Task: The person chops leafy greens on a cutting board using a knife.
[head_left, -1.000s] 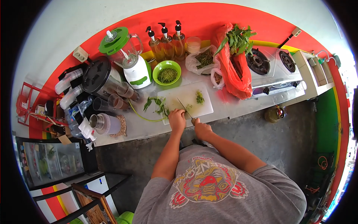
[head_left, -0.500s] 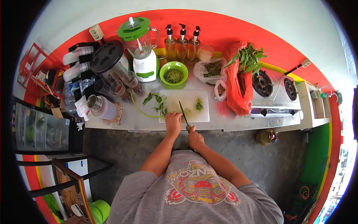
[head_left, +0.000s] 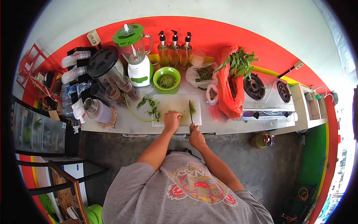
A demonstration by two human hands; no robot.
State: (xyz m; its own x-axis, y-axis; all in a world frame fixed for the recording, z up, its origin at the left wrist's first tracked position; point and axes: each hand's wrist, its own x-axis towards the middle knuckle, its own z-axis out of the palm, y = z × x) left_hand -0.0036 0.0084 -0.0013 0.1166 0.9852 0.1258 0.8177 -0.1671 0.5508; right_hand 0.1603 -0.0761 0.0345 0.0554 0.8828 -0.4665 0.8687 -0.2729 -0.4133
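My right hand (head_left: 197,138) grips the handle of a knife (head_left: 190,110). The blade points away from me over the white cutting board (head_left: 175,98), alongside a small pile of chopped green leaves (head_left: 193,108). My left hand (head_left: 172,120) rests on the board's near part, left of the knife. Its fingers are curled together, and whatever they may hold is hidden. Uncut leafy stems (head_left: 152,108) lie over the board's left edge. Behind the board, a green bowl (head_left: 176,84) contains chopped greens.
A blender (head_left: 139,72) and several pump bottles (head_left: 174,52) stand along the wall. Plastic cups (head_left: 113,93) are at left. Right of the board are a red plastic bag (head_left: 228,98) with leafy stems and a gas stove (head_left: 266,99). A green hose (head_left: 135,113) crosses the counter.
The knife has moved right across the board to the chopped pile and now points straighter ahead. My left hand has shifted slightly right on the board. The whole view has shifted a little.
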